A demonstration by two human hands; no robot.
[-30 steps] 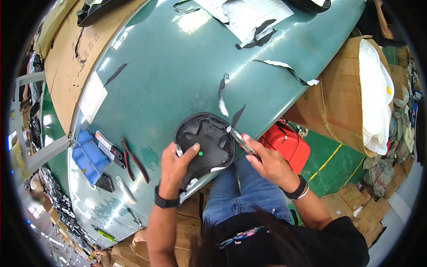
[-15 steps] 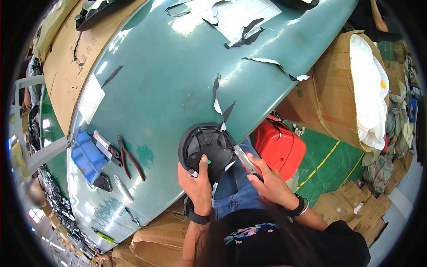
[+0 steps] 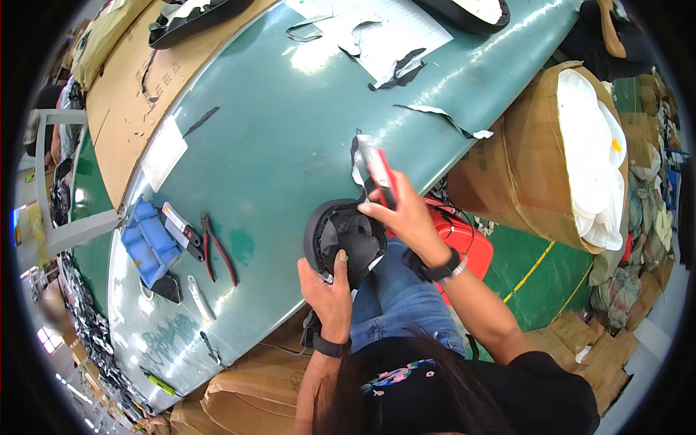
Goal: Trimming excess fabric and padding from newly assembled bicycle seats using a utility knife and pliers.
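Observation:
My left hand (image 3: 328, 299) grips the near rim of a black bowl-shaped padded shell (image 3: 355, 239), thumb inside it by a small green dot. The shell is tilted at the table's near edge, its hollow side up. In my right hand (image 3: 415, 221) is a red and grey utility knife (image 3: 378, 172), held over the shell's far right rim and pointing away from me; motion smears its front end. A narrow black strip with white backing (image 3: 357, 156) lies just beyond the shell, partly behind the knife.
On the green table (image 3: 275, 130) lie a blue tray (image 3: 148, 246), red-handled pliers (image 3: 217, 250), another cutter (image 3: 181, 230), paper (image 3: 377, 36) and several strip offcuts. A red plastic stool (image 3: 460, 246) and a large carton of white pieces (image 3: 507, 167) stand at the right.
My right hand has swung up and away from me with the utility knife, from the shell's right side to beyond its far rim. My left hand keeps its grip on the shell.

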